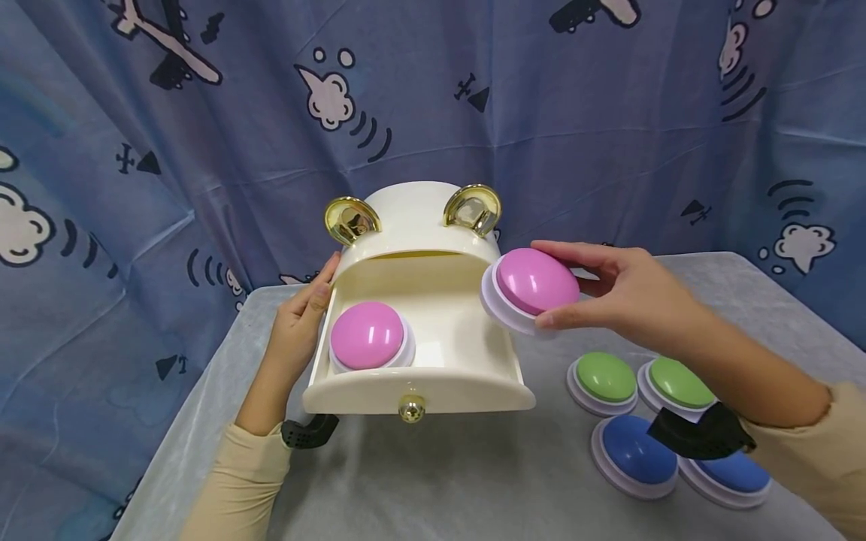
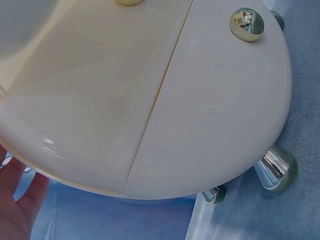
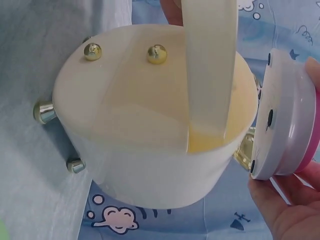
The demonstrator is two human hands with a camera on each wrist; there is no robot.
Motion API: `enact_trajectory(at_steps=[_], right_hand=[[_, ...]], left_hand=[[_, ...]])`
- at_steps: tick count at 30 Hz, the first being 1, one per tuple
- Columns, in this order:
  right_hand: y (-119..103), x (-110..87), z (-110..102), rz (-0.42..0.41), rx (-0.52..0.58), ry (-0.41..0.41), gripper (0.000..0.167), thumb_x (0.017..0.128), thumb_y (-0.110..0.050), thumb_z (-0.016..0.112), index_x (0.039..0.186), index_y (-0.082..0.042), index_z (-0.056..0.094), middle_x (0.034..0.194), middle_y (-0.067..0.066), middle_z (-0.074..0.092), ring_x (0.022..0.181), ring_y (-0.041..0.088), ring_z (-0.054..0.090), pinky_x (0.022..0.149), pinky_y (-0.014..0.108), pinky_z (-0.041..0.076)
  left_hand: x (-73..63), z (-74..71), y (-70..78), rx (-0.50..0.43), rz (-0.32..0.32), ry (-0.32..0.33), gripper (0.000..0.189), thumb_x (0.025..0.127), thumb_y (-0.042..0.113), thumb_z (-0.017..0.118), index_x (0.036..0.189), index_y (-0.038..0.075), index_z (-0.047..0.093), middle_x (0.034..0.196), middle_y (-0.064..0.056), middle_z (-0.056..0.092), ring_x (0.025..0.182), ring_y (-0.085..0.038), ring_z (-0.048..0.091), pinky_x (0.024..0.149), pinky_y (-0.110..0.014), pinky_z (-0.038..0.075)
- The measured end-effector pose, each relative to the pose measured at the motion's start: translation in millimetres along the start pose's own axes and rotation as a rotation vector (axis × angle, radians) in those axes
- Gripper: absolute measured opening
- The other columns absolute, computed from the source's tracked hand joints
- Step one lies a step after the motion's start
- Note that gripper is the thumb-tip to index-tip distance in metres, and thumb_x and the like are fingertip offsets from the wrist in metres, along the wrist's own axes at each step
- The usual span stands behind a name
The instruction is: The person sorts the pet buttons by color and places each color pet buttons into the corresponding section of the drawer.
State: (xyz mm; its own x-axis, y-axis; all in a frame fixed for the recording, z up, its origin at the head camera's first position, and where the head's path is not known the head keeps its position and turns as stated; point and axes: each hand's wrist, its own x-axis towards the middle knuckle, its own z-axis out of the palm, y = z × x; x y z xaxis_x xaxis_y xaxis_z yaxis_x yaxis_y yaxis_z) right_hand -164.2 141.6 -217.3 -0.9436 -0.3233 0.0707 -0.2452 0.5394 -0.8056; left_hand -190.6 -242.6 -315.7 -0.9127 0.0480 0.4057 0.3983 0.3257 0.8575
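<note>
A cream box (image 1: 419,300) with two gold ears (image 1: 472,207) stands on the grey-covered bench (image 1: 473,481), its drawer (image 1: 433,376) pulled out toward the person. One pink button (image 1: 368,336) sits dome-up in the drawer's left half; the right half is bare. The right hand (image 1: 622,289) holds a second pink button (image 1: 531,289) just over the drawer's right wall, its grip clamped on the rim with fingers above and thumb below. That button is tilted, its dome turned up and toward the person, its white base toward the box. The left hand (image 1: 301,319) lies flat against the box's left side, fingers straight. Near the right forearm on the bench lie two green buttons (image 1: 604,379) and two blue ones (image 1: 632,451), close together. The right wrist view shows the underside of the held button's white base, with small dark holes, and the box's gold knobs (image 3: 156,54) and feet (image 3: 44,111), none of which the head view catches. The left wrist view gives mostly the cream drawer front, a gold knob (image 2: 246,23) and a sliver of palm.
</note>
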Motion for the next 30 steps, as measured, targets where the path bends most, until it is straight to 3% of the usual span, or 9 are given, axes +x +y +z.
enact_trajectory(at_steps=[13, 30], right_hand=[[-22, 4.4, 18, -0.056, 0.061, -0.042, 0.076, 0.074, -0.03, 0.089, 0.143, -0.027, 0.056, 0.142, 0.002, 0.058, 0.122, 0.024, 0.064, 0.086, 0.025, 0.06], [-29, 14.3, 41, -0.198, 0.049, -0.03, 0.076, 0.07, -0.027, 0.092, 0.139, -0.017, 0.061, 0.136, 0.006, 0.063, 0.119, 0.025, 0.066, 0.092, 0.034, 0.059]], left_hand=[[0.4, -0.3, -3.2, 0.017, 0.016, 0.019, 0.042, 0.109, 0.029, 0.038, 0.15, 0.02, 0.046, 0.157, 0.007, 0.041, 0.147, -0.011, 0.036, 0.116, -0.012, 0.031], [1.0, 0.5, -2.2, -0.009, 0.014, 0.02, 0.042, 0.109, 0.029, 0.039, 0.149, 0.018, 0.047, 0.156, 0.005, 0.042, 0.147, -0.012, 0.036, 0.116, -0.012, 0.031]])
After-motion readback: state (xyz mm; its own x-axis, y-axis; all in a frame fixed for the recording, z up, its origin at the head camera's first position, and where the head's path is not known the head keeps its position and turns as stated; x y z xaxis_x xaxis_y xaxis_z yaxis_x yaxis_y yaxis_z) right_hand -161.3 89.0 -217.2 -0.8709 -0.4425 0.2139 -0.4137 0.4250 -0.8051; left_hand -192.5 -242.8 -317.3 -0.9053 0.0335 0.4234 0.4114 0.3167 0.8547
